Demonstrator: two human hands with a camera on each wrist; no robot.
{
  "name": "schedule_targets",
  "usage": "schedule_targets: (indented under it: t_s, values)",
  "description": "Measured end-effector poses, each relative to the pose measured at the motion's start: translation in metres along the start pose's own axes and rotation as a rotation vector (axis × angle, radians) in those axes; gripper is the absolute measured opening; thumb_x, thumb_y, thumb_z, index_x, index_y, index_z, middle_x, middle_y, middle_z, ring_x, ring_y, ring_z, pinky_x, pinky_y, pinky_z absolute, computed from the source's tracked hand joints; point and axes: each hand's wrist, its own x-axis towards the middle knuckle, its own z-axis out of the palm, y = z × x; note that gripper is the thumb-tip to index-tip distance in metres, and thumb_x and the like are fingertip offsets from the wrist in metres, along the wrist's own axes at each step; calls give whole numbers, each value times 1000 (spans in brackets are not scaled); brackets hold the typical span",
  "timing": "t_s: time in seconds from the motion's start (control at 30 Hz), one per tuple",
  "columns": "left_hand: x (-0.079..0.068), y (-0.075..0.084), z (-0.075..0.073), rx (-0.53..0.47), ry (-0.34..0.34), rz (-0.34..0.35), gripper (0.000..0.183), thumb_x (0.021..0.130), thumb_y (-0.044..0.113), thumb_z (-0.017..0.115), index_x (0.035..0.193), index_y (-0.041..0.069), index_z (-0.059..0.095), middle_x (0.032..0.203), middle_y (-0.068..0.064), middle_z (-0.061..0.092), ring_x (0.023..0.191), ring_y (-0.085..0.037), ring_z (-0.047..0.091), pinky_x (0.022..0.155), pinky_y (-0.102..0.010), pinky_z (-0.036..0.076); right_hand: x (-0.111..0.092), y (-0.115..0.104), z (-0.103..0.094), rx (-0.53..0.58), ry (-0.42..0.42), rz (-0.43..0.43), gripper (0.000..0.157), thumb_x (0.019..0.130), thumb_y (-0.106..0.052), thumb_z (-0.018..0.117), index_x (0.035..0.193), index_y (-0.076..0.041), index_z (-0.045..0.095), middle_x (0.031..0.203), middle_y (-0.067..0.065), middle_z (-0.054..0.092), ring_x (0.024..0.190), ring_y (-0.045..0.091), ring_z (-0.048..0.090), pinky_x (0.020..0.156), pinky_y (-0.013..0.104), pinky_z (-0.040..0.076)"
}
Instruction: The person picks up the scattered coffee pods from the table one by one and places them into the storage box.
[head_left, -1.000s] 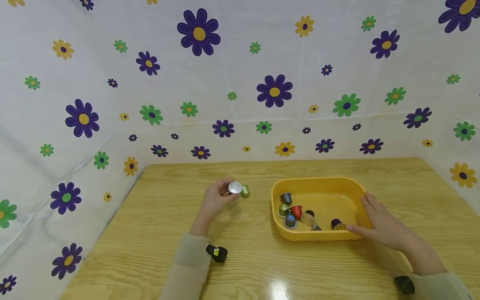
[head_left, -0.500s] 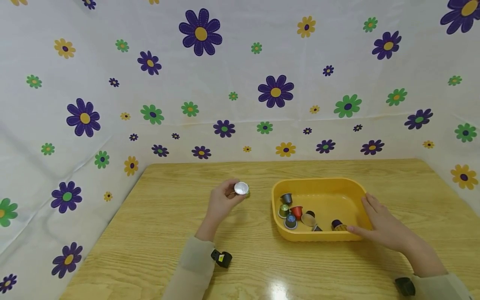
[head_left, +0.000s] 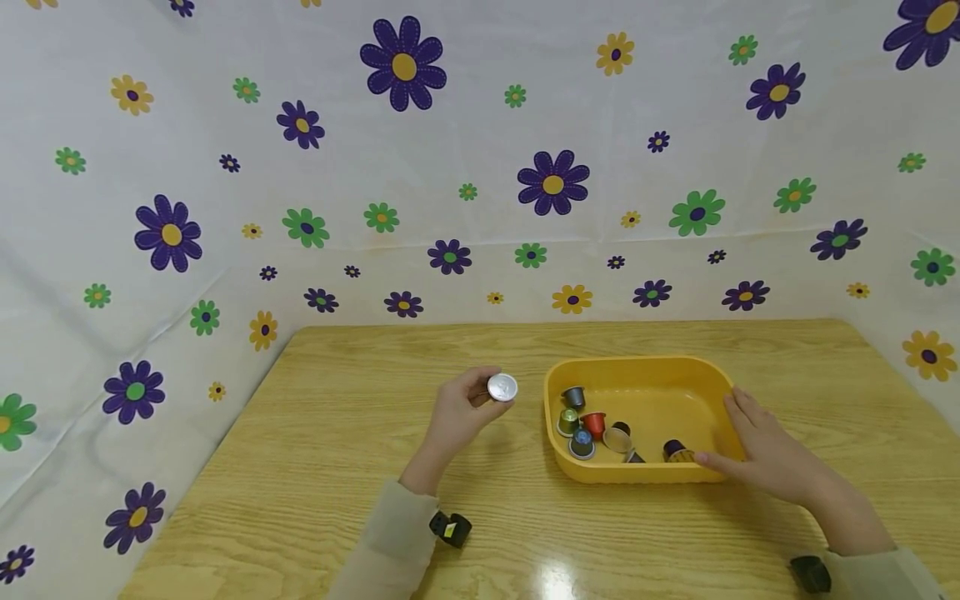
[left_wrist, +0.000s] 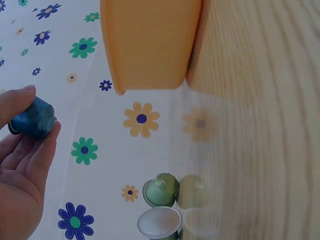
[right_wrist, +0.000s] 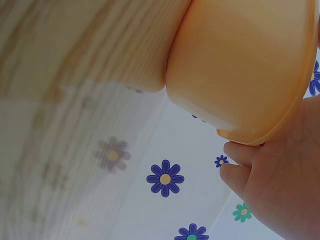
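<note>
In the head view my left hand [head_left: 461, 412] pinches a coffee capsule [head_left: 502, 387] between thumb and fingers, its silver lid facing up toward me. The left wrist view shows the same capsule's blue body [left_wrist: 34, 119] with the thumb over it. Left of my right hand [head_left: 776, 454] is a yellow bin [head_left: 637, 472]; the fingers lie straight along its right rim and the thumb reaches over the front right corner. Capsules lie in the bin: a red one [head_left: 593, 425], a blue one [head_left: 582, 442], a green one [head_left: 567, 421], a dark grey one [head_left: 573, 397] and several others.
On the table, a green capsule [left_wrist: 162, 190] and a silver-lidded capsule [left_wrist: 159, 222] sit together in the left wrist view; in the head view the left hand hides them. A flowered cloth [head_left: 465, 125] hangs behind the wooden table [head_left: 315, 467].
My left hand has moved right toward the bin, carrying the capsule. The green capsule seen beside it earlier is now hidden behind it. My right hand has stayed at the bin.
</note>
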Motion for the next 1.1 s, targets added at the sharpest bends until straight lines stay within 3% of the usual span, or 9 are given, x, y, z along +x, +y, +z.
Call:
schedule_targets:
  t_s: [0.3, 0.6, 0.8, 1.1]
  values:
    - [-8, 36, 6, 20, -11, 36, 35, 73, -10, 65, 106, -14, 53, 101, -26, 57, 94, -34, 57, 78, -28, 48, 0, 1, 1, 2, -1, 4, 97, 81, -47, 57, 133, 18, 9, 138, 35, 0, 125, 49, 3, 97, 61, 6]
    - [-4, 15, 16, 24, -54, 45, 39, 73, -3, 69, 109, -9, 55, 103, -19, 58, 94, -27, 58, 77, -26, 48, 0, 0, 0, -12, 5, 3, 96, 80, -47, 58, 132, 19, 10, 137, 36, 3, 124, 49, 5, 97, 61, 8]
    - [-3, 15, 21, 45, -70, 23, 41, 74, 0, 69, 111, -7, 55, 104, -17, 57, 95, -24, 58, 77, -24, 48, 1, -1, -1, -15, -1, 14, 97, 80, -48, 58, 132, 18, 10, 137, 36, 3, 124, 50, 5, 96, 62, 9]
    - [0, 18, 32, 35, -98, 64, 37, 73, -2, 69, 108, -7, 56, 102, -18, 59, 92, -25, 59, 77, -24, 48, 1, 0, 0, -20, 7, -1, 96, 80, -46, 58, 132, 18, 11, 137, 36, 5, 124, 50, 6, 97, 61, 9]
